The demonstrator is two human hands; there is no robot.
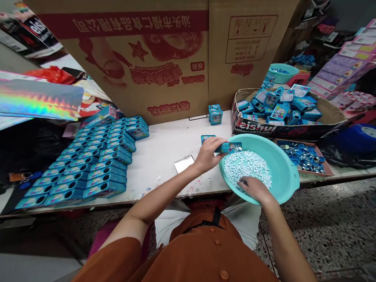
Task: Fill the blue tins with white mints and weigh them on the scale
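Observation:
My left hand (208, 154) is closed around a small blue candy box (230, 147), tilted over the rim of a turquoise basin (286, 166). White candies (248, 162) show at the box's right end. Many more lie loose in the basin. My right hand (254, 188) dips into this pile at the near side, fingers curled, with the fingertips partly hidden among the candies. Just behind my left hand, another blue box (207, 138) rests on the table.
Rows of blue boxes with round holes (88, 168) stand at left. A carton of blue boxes (258, 131) sits behind the basin, beside a tray of blue lids (305, 156). A large cardboard box (164, 90) walls the back. Two stacked boxes (215, 115) stand before it.

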